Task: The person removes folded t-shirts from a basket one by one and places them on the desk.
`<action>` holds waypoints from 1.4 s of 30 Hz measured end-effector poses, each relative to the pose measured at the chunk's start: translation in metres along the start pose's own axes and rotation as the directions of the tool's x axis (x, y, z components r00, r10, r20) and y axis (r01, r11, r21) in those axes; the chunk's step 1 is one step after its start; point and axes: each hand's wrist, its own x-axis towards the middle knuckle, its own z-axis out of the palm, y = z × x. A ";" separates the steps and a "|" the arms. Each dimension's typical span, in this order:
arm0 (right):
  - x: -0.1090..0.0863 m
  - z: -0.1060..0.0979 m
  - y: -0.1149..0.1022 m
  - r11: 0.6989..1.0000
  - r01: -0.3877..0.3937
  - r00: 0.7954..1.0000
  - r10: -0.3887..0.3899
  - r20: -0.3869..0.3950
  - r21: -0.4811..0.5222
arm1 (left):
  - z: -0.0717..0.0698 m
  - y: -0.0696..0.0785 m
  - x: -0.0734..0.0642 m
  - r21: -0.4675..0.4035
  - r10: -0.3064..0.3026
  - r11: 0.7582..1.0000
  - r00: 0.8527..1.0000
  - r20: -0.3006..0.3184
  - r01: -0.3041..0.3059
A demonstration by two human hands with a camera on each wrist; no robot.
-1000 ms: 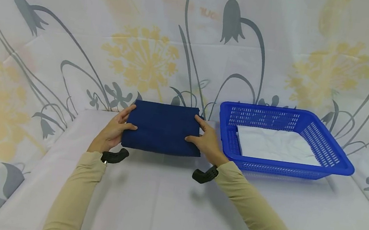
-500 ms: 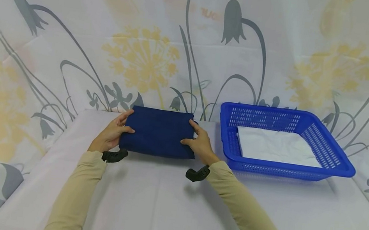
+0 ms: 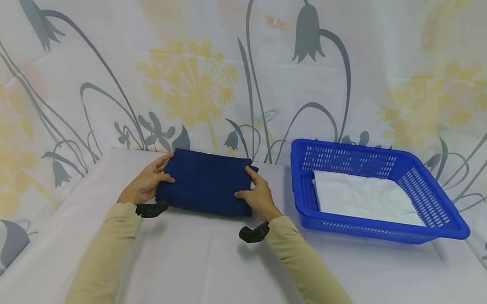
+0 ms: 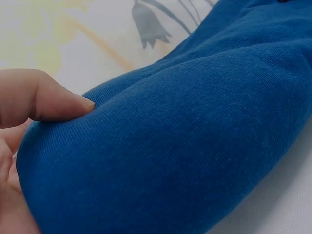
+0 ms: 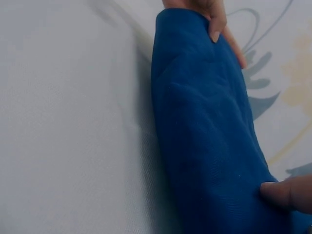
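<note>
A folded dark blue cloth (image 3: 206,183) lies between both hands at the table's far edge, its far side tilted up. My left hand (image 3: 145,182) grips its left end, thumb on the upper face. In the left wrist view that thumb (image 4: 61,100) presses into the soft blue fabric (image 4: 165,131). The right hand (image 3: 260,196) holds the right end the same way, and its thumb (image 5: 287,192) shows at the edge of the right wrist view. Fingers behind the cloth are mostly hidden. Whether its underside touches the table, I cannot tell.
To the right stands a blue perforated plastic basket (image 3: 382,229) with a folded white cloth (image 3: 365,197) in it. A white sheet covers the table (image 3: 189,274). Behind rises a flower-patterned curtain (image 3: 197,15).
Both hands have lowered the blue cloth toward the table and shifted it slightly left, the right hand moving most. The grip on each end stays the same. The basket has not moved.
</note>
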 end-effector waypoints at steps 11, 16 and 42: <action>0.003 0.003 0.006 0.999 -0.037 0.999 0.037 0.028 0.017 | -0.006 -0.003 0.000 0.048 -0.012 0.999 1.000 -0.021 0.013; 0.001 0.002 0.009 0.999 -0.043 0.999 0.043 0.027 0.017 | -0.006 -0.004 -0.001 0.120 -0.053 0.991 0.998 -0.036 0.057; -0.003 -0.002 0.010 0.995 -0.054 0.998 0.052 -0.032 -0.078 | -0.006 0.000 -0.018 0.466 -0.058 0.880 0.994 -0.090 0.093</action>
